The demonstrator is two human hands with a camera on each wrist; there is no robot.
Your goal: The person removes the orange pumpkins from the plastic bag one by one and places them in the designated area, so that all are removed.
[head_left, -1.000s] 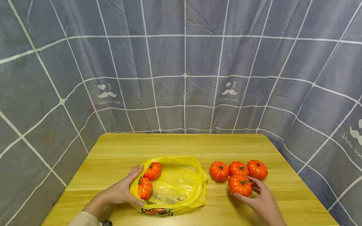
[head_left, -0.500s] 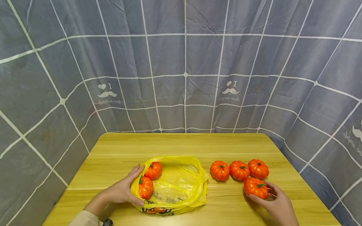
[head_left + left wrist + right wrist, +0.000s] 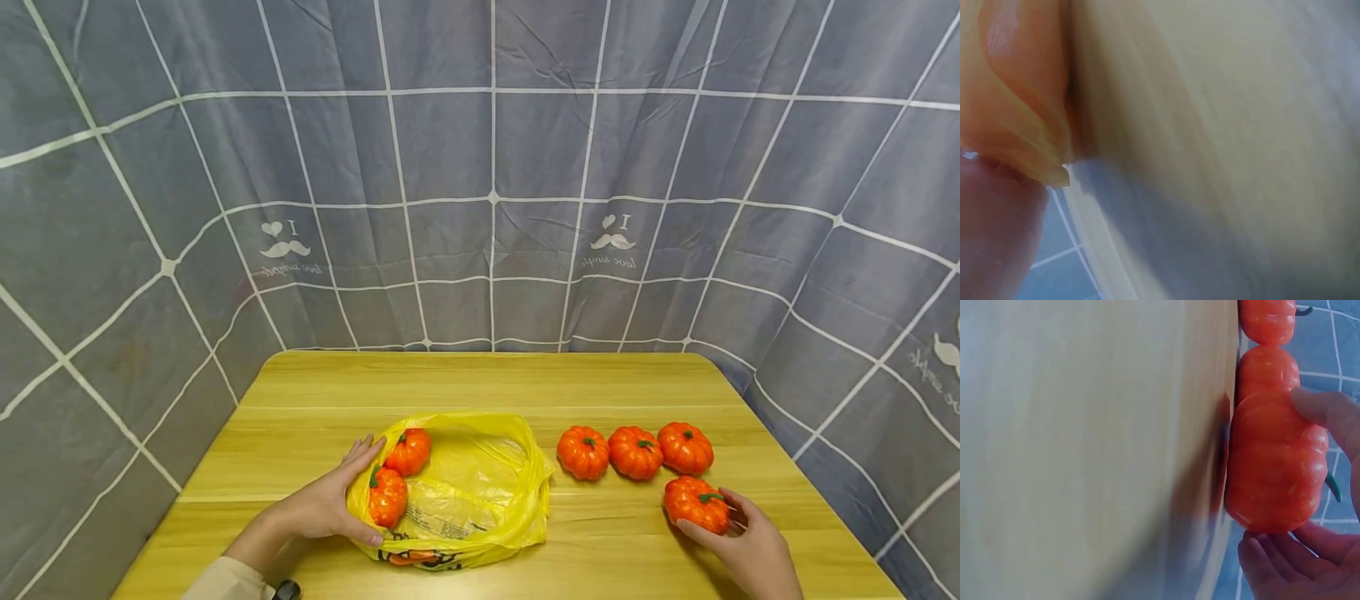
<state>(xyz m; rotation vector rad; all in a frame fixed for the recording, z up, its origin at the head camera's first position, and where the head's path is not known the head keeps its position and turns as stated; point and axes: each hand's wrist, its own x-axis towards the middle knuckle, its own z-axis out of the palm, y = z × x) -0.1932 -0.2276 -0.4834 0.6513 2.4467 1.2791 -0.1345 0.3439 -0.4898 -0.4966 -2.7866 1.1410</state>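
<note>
In the head view my right hand (image 3: 753,542) holds a small orange toy pumpkin (image 3: 692,502) with a green stem, thumb on one side and fingers on the other. The right wrist view shows the same pumpkin (image 3: 1275,465) between thumb and fingers, low by the tabletop. My left hand (image 3: 326,504) grips the left side of a yellow plastic bag (image 3: 487,546), its thumb at the front rim. Inside the wide-mouthed bag, at its left, sit two pumpkins (image 3: 408,452). The left wrist view has the bag's yellow film (image 3: 1016,125) over something orange, beside fingers (image 3: 997,231).
Right of the bag stand three more pumpkins in a row: a left one (image 3: 583,453), a middle one (image 3: 636,453) and a right one (image 3: 686,448). All rest on a wood-grain table (image 3: 480,379). Grey curtains (image 3: 435,242) with white grid lines surround it.
My right hand has moved right with its pumpkin, from in front of the middle pumpkin to in front of the right one, slightly nearer me. The left hand and bag stay put.
</note>
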